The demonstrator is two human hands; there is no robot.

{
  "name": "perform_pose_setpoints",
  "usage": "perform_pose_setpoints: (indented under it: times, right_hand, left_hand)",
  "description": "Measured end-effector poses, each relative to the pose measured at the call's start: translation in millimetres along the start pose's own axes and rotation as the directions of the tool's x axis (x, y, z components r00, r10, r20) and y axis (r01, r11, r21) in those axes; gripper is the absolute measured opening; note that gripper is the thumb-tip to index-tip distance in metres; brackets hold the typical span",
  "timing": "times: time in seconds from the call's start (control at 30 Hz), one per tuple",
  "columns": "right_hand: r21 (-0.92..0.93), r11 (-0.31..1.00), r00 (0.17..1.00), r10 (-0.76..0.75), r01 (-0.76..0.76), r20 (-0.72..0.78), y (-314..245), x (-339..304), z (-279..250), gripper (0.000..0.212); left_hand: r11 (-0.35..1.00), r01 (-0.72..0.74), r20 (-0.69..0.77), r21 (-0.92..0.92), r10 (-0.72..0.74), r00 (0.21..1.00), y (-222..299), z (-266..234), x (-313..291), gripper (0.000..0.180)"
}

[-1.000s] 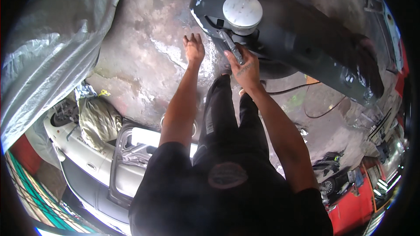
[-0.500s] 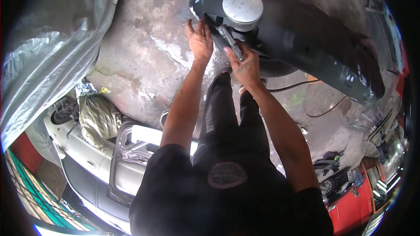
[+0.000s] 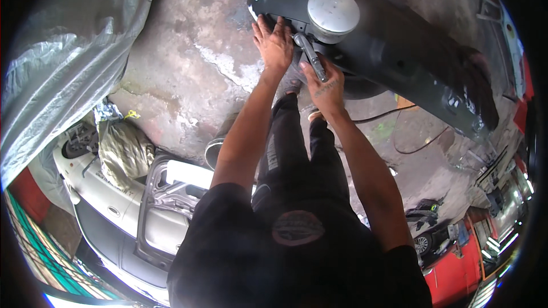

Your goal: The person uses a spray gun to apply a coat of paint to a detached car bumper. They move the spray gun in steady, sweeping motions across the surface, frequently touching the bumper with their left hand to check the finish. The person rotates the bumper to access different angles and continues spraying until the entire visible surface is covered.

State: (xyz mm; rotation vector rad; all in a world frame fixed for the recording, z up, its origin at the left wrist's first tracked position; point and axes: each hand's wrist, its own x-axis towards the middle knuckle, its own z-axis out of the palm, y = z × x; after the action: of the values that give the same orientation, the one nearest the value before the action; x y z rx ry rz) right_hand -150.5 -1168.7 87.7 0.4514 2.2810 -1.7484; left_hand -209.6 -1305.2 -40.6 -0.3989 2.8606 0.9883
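The right hand (image 3: pixel 324 82) is wrapped tight around the grey handle of a polishing machine (image 3: pixel 319 28), fingers closed on it, with the round pale pad of the machine (image 3: pixel 334 8) sitting just beyond the knuckles, flat on the dark panel. The left hand (image 3: pixel 275 43) lies just beside it, fingers spread and flat on the near end of that same panel, gripping nothing, only pressing down to steady it.

The panel is a long dark grey car bumper (image 3: pixel 399 51), reaching away from both hands to the right, raised off the concrete floor (image 3: pixel 188 63). Where the hands are, its surface shines a little at the very end; further along it looks duller, so I judge the work to be near its start, with most of the length not yet gone over. I cannot tell whether the pad is spinning.

A thin black cable (image 3: pixel 394 115) runs across the floor to the right of the right forearm. Well behind the left elbow lie a pale car door (image 3: pixel 165 217) and a stuffed olive sack (image 3: pixel 123 151), with a silver plastic sheet (image 3: pixel 63 63) further left.
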Motion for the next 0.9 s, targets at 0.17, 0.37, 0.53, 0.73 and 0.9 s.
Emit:
perform_pose_setpoints:
  times: [0.17, 0.37, 0.53, 0.73, 0.9]
  right_hand:
    - [-0.103, 0.992, 0.997, -0.074, 0.070, -0.032, 10, -11, -21, 0.031]
    - [-0.142, 0.981, 0.986, -0.147, 0.134, -0.083, 5, -24, -40, 0.034]
    - [-0.155, 0.985, 0.991, -0.085, 0.068, -0.105, 9, -23, -43, 0.034]
    - [-0.123, 0.988, 0.986, -0.110, 0.094, -0.128, 16, -27, -40, 0.033]
    - [-0.119, 0.988, 0.981, -0.119, 0.101, -0.153, 20, -42, -56, 0.032]
  left_hand:
    - [0.994, -0.107, 0.043, 0.010, 0.106, 0.993, 29, 1, -26, 0.047]
    - [0.988, -0.151, 0.060, -0.022, 0.152, 0.987, 45, 3, -43, 0.044]
    - [0.990, 0.120, 0.022, -0.080, -0.119, 0.993, 26, -2, -18, 0.047]
    - [0.968, -0.220, 0.032, 0.123, 0.218, 0.975, 45, 14, -41, 0.054]
    - [0.914, -0.404, 0.186, 0.039, 0.390, 0.902, 73, 7, -63, 0.062]
